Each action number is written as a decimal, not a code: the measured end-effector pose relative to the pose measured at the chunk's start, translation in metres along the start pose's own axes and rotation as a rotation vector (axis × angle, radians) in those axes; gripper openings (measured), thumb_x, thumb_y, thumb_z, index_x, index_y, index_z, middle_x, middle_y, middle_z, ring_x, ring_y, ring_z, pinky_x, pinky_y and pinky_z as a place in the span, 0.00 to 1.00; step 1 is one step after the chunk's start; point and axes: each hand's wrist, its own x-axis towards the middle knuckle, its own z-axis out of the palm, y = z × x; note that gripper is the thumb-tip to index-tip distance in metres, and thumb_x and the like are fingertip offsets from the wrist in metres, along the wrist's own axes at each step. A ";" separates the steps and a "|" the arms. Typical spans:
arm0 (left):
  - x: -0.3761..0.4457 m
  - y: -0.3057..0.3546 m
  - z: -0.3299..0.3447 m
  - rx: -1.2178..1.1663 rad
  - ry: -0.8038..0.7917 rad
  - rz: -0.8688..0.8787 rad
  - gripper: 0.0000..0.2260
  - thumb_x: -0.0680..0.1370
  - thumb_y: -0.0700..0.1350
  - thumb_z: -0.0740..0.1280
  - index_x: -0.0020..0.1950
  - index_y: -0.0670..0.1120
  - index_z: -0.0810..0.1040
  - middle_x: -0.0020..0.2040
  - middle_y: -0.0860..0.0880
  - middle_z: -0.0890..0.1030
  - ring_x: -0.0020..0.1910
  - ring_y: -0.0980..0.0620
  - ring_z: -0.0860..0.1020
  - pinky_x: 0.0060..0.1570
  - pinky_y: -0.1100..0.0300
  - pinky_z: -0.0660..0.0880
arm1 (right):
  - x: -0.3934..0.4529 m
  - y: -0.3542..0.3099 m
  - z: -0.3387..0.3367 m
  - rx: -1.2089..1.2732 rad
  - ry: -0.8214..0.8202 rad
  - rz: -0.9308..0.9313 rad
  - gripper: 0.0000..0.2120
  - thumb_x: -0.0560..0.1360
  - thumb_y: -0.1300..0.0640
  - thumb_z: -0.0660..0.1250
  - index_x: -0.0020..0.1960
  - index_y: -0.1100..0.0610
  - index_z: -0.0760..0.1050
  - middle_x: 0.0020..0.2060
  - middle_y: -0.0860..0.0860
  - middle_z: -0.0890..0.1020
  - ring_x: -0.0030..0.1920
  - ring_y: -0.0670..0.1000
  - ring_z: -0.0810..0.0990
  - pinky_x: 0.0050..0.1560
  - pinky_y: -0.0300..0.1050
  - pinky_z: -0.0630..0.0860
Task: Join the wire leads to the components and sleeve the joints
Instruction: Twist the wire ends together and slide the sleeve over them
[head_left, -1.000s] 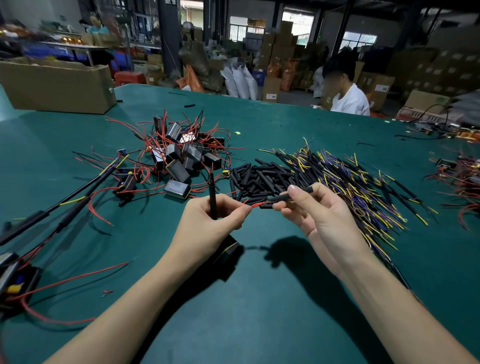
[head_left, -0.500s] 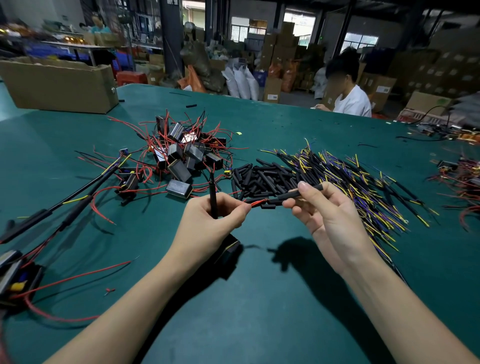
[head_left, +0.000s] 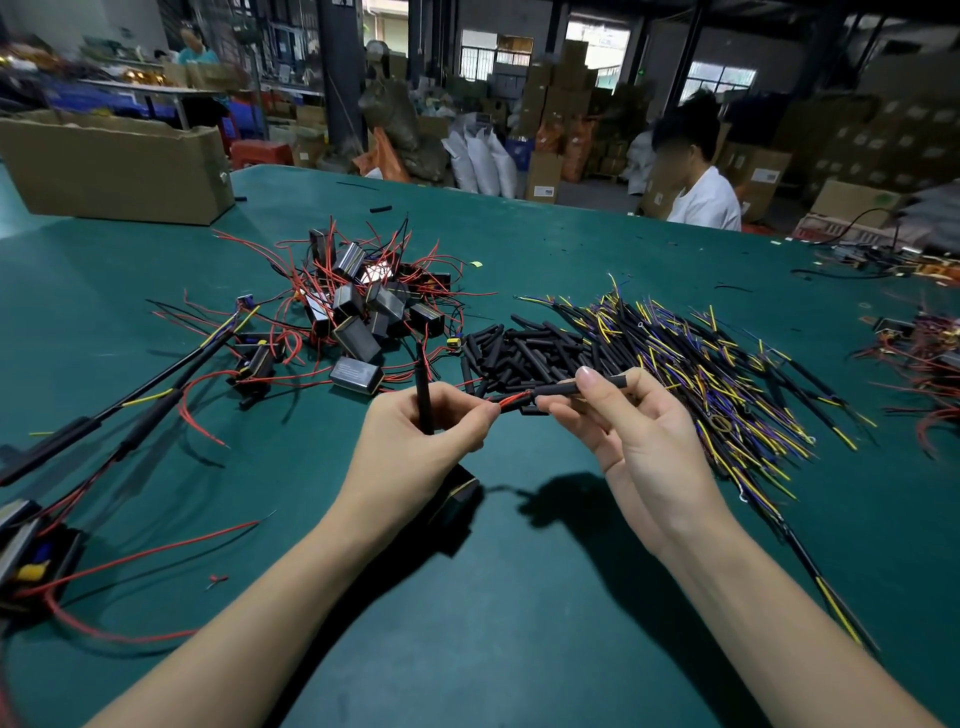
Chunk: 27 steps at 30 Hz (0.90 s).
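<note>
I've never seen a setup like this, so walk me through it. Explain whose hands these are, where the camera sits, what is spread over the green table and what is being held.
There is no machine here: these are a person's two bare hands, filmed by a wide-angle camera worn on their head, looking forward and down. The left hand grips an upright black tube and pinches red wire leads. The right hand pinches a black sleeve at the ends of those leads. On the green table lie a pile of black box components with red wires, a heap of loose black sleeves and a spread of black, yellow and purple wires. A cardboard box sits far left.
</note>
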 end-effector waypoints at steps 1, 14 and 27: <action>0.000 0.000 0.000 0.007 0.002 0.008 0.08 0.74 0.39 0.72 0.34 0.44 0.81 0.26 0.54 0.78 0.26 0.62 0.72 0.31 0.73 0.67 | 0.000 0.001 0.001 0.003 -0.001 -0.006 0.09 0.75 0.65 0.65 0.38 0.59 0.68 0.34 0.58 0.83 0.38 0.55 0.85 0.39 0.37 0.79; -0.001 0.003 -0.001 0.001 -0.048 0.004 0.05 0.72 0.39 0.73 0.37 0.47 0.82 0.29 0.51 0.80 0.29 0.59 0.76 0.34 0.69 0.72 | -0.005 0.011 0.004 -0.091 -0.068 0.055 0.05 0.71 0.64 0.68 0.41 0.62 0.71 0.33 0.55 0.83 0.35 0.52 0.84 0.36 0.36 0.78; -0.002 0.005 -0.002 -0.046 -0.201 0.003 0.10 0.71 0.48 0.67 0.42 0.41 0.80 0.34 0.54 0.82 0.36 0.60 0.80 0.41 0.70 0.73 | -0.011 0.022 0.007 -0.402 -0.151 0.069 0.06 0.71 0.60 0.72 0.41 0.58 0.74 0.35 0.50 0.84 0.35 0.47 0.80 0.33 0.36 0.72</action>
